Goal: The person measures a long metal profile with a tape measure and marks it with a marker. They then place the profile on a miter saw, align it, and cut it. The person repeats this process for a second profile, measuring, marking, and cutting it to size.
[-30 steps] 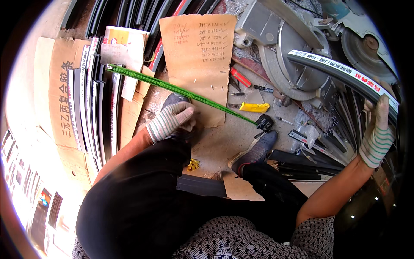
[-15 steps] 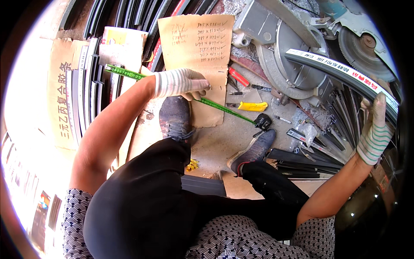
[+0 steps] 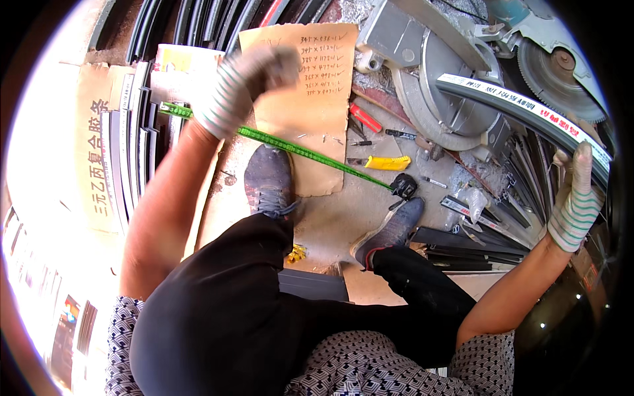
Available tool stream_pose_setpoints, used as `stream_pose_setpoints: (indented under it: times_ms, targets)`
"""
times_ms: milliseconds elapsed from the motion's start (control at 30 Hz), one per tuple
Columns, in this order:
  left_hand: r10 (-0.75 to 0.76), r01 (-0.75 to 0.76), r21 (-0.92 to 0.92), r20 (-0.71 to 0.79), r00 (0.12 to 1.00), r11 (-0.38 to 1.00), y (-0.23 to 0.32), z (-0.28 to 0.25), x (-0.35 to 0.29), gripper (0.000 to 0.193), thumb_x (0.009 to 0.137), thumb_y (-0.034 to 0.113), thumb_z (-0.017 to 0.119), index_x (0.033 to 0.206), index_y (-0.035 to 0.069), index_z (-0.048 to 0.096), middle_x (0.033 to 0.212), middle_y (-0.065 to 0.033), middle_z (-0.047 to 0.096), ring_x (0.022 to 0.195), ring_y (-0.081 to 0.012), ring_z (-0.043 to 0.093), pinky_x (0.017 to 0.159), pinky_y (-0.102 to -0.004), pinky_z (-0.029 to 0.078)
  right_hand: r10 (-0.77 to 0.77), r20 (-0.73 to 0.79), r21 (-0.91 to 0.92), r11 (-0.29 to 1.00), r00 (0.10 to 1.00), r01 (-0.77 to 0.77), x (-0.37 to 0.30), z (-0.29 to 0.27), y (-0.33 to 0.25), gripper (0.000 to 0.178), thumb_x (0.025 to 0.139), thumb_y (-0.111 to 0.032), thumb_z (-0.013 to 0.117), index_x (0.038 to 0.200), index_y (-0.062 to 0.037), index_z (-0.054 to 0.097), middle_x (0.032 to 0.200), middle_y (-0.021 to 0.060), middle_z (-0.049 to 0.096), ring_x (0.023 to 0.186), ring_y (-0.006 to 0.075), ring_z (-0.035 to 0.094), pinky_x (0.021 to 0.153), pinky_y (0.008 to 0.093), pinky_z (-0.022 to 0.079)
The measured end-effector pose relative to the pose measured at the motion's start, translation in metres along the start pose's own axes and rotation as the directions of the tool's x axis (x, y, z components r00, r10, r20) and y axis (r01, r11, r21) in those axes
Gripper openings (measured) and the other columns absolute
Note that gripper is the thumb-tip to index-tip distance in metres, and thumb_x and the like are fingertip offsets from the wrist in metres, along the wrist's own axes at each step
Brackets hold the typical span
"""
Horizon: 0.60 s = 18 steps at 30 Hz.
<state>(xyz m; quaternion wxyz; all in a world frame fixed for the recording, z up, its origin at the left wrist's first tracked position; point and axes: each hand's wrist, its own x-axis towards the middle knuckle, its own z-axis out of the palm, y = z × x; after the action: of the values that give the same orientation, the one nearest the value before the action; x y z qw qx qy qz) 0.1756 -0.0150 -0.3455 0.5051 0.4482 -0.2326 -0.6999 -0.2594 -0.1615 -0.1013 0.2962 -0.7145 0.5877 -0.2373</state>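
The left hand [image 3: 254, 76], in a white knit glove with green-striped cuff, sits in the upper middle of the frame, raised over the torn brown cardboard sheet with handwriting [image 3: 310, 99]. It is blurred, so I cannot tell whether its fingers are curled or spread, nor whether they touch the cardboard. Just below it the extended green measuring tape [image 3: 297, 150] runs diagonally from upper left to its black case [image 3: 403, 186] near centre right, crossing the cardboard's lower part. The right hand [image 3: 576, 191], gloved the same way, is at the far right edge, fingers wrapped around the long grey metal strip with a white printed label [image 3: 522, 109], which arcs from the circular saw's grey metal table [image 3: 436, 92] toward the right. A yellow utility knife [image 3: 388, 163] lies just above the tape's case.
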Motion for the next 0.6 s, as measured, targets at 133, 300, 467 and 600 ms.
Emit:
stream_pose_setpoints:
  times_ms: [133, 300, 467, 600]
  targets:
    - [-0.376, 0.369, 0.079, 0.126, 0.918, 0.926, -0.053, 0.038, -0.048, 0.042, 0.103, 0.037, 0.061, 0.120, 0.000, 0.067, 0.103, -0.0108, 0.072, 0.091, -0.0169, 0.071, 0.084, -0.0315, 0.059, 0.013, -0.001, -0.005, 1.000, 1.000, -0.013, 0.000, -0.010, 0.013, 0.049, 0.102, -0.031, 0.063, 0.139, -0.0012, 0.054, 0.128, 0.0109, 0.064, 0.101, 0.0100, 0.062, 0.087, 0.0245, 0.051]
    - [-0.586, 0.532, 0.278, 0.171, 0.792, 0.800, -0.085, 0.044, -0.084, 0.036, 0.106, 0.029, 0.058, 0.118, -0.004, 0.065, 0.105, -0.0134, 0.074, 0.088, -0.0193, 0.073, 0.082, -0.0320, 0.060, -0.025, 0.003, -0.021, 0.999, 1.000, 0.025, 0.002, -0.002, -0.002, 0.048, 0.101, -0.031, 0.063, 0.137, 0.0005, 0.056, 0.128, 0.0113, 0.065, 0.102, 0.0098, 0.062, 0.085, 0.0230, 0.052]
    - [-0.581, 0.528, 0.294, 0.135, 0.802, 0.797, -0.105, 0.039, -0.095, 0.036, 0.106, 0.031, 0.059, 0.113, -0.003, 0.069, 0.102, -0.0113, 0.075, 0.085, -0.0167, 0.073, 0.080, -0.0292, 0.060, -0.040, -0.005, -0.017, 0.999, 0.999, 0.040, -0.001, 0.001, -0.014, 0.048, 0.102, -0.031, 0.062, 0.137, 0.0013, 0.057, 0.127, 0.0105, 0.066, 0.101, 0.0102, 0.064, 0.086, 0.0233, 0.052]
    - [-0.563, 0.512, 0.296, 0.120, 0.817, 0.806, -0.108, 0.037, -0.093, 0.035, 0.106, 0.031, 0.059, 0.111, -0.002, 0.069, 0.100, -0.0102, 0.075, 0.084, -0.0159, 0.072, 0.079, -0.0289, 0.059, -0.053, -0.037, -0.074, 0.996, 0.998, 0.050, -0.003, 0.008, -0.010, 0.046, 0.103, -0.031, 0.061, 0.136, 0.0003, 0.059, 0.127, 0.0092, 0.066, 0.103, 0.0096, 0.064, 0.086, 0.0224, 0.052]
